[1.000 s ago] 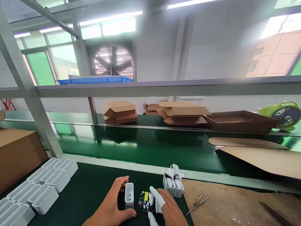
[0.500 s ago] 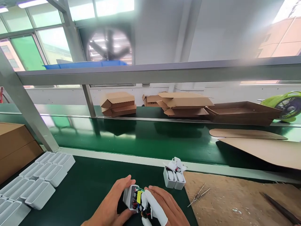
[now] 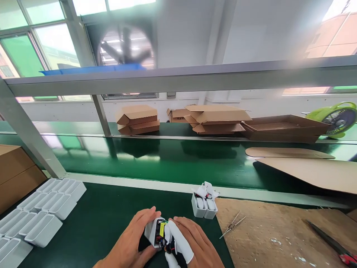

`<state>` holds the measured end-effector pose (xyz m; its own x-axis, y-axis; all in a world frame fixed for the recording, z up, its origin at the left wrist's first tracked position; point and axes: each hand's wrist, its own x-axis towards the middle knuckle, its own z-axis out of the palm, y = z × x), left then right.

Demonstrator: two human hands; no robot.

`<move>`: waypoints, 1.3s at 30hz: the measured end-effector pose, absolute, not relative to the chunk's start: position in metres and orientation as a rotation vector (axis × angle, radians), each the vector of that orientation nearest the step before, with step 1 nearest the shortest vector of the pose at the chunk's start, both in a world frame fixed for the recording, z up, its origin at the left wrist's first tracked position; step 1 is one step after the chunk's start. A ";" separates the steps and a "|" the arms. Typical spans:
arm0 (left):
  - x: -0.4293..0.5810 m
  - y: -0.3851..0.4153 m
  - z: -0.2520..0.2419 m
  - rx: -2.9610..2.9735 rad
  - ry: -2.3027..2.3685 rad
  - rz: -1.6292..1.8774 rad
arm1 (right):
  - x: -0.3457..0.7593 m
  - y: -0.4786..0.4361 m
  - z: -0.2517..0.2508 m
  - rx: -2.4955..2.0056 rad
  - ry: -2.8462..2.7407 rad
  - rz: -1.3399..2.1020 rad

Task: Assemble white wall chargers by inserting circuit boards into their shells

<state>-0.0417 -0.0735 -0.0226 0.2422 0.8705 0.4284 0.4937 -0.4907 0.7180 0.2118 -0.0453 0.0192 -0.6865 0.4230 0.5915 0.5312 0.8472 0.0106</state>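
At the near edge of the green mat, my left hand (image 3: 134,238) is wrapped round a white plastic housing (image 3: 151,231), thumb below and fingers on top. A circuit board (image 3: 161,231) with a yellow component sits partly inside that housing. My right hand (image 3: 196,242) is closed on a white curved cover (image 3: 181,242), held at an angle just right of the board. Dark wires and white parts lie between the two pieces; their lower ends are partly hidden. Just beyond my right hand stand two small white housings (image 3: 204,208) filled with white parts.
Rows of white open housings (image 3: 41,223) lie at left beside a cardboard box (image 3: 16,169). On the brown board (image 3: 267,230) at right are tweezers (image 3: 232,225) and a dark tool with red handles (image 3: 331,242). Cardboard boxes (image 3: 217,115) and a green fan (image 3: 337,117) stand behind the conveyor belt (image 3: 156,163).
The board appears to sit slightly deeper in the housing, and the white cover has shifted a little left. My head view has tilted down and turned slightly.
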 end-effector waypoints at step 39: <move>-0.027 -0.075 -0.021 1.342 0.873 1.141 | 0.216 -0.037 0.004 -0.720 -2.204 0.508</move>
